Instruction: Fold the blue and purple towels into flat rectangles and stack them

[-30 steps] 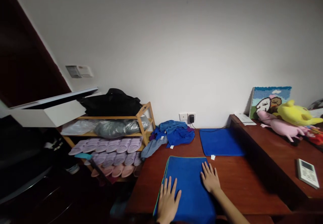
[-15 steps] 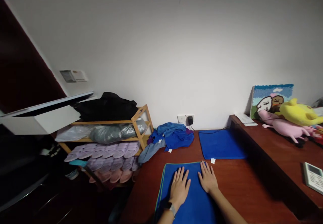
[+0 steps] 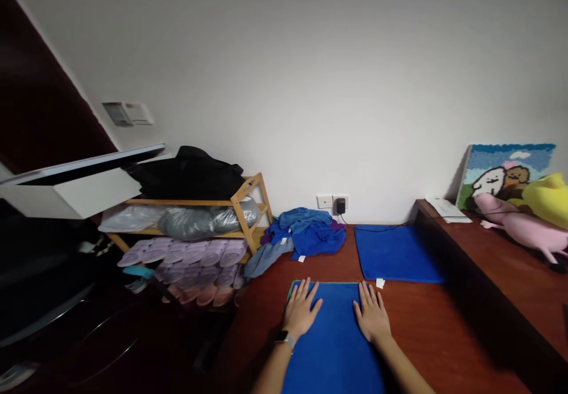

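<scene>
The desk (image 3: pixel 426 323) is shiny red-brown. On its near part, the big blue cloth (image 3: pixel 335 346) lies flat, soft and smooth, with a thin green edge. Far and to the right, a smaller-looking blue cloth (image 3: pixel 397 253) lies flat too. Far and to the left sits a crumpled heap of cloths (image 3: pixel 310 232), blue and purple. The left hand (image 3: pixel 300 314) and right hand (image 3: pixel 373 318) press on the near cloth's far corners, palms down, each grip open with fingers spread.
</scene>
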A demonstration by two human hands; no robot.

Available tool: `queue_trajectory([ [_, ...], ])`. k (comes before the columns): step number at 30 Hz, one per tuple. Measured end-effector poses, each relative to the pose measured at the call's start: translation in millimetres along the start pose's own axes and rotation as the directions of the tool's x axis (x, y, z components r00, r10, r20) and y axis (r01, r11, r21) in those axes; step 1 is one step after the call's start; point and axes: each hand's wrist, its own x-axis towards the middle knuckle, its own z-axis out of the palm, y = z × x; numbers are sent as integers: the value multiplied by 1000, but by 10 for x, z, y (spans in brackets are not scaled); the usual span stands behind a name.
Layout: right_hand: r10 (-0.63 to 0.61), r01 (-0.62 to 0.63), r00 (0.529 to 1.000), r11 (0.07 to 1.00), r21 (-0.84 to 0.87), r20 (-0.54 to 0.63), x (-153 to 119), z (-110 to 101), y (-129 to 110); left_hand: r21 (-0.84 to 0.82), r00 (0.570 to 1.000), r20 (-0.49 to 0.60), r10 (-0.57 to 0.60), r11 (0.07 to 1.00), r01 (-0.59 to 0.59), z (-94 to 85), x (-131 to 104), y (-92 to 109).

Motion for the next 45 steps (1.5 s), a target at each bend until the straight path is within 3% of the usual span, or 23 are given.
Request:
queue_trajectory([
  [4, -13, 13, 1000, 1000, 9, -8, 8, 13, 34, 21, 999, -20, -46, 999, 47, -39, -45, -350],
  [11, 20, -20, 1000, 1000, 2, 3, 15, -42, -5, 63, 998, 18, -58, 996, 57, -68, 34, -318],
  [13, 20, -20, 1000, 1000, 12, 11, 15, -54, -7, 75, 997, 7, -72, 995, 72, -99, 56, -168],
  [15, 16, -16, 1000, 1000, 24, 18, 16, -60, -4, 61, 998, -47, -29, 998, 32, -77, 73, 108],
  [19, 6, -7, 1000, 1000, 25, 26, 19, -74, -1, -22, 987, -86, 134, 990, -137, 154, 77, 806],
  [22, 6, -6, 1000, 1000, 13, 25, 21, -82, -3, -64, 991, -60, 117, 991, -121, 308, 53, 1027],
  [24, 8, -8, 1000, 1000, 9, 24, 22, -81, -3, -64, 995, -49, 86, 994, -89, 313, 22, 911],
  [29, 6, -6, 1000, 1000, 1, -2, 15, -35, 3, 1, 992, -9, -128, 992, 128, 100, -128, 145],
  [32, 7, -7, 1000, 1000, -2, -16, 17, 26, -10, 30, 983, -23, -182, 983, 183, 24, -203, -180],
  [37, -30, 30, 1000, 999, -27, -3, 146, 85, -105, 43, 981, -19, -192, 980, 192, 45, -125, -370],
  [45, -32, 31, 999, 997, -64, -11, 654, 26, -304, 79, 976, 10, -217, 973, 215, 22, 340, -657],
])
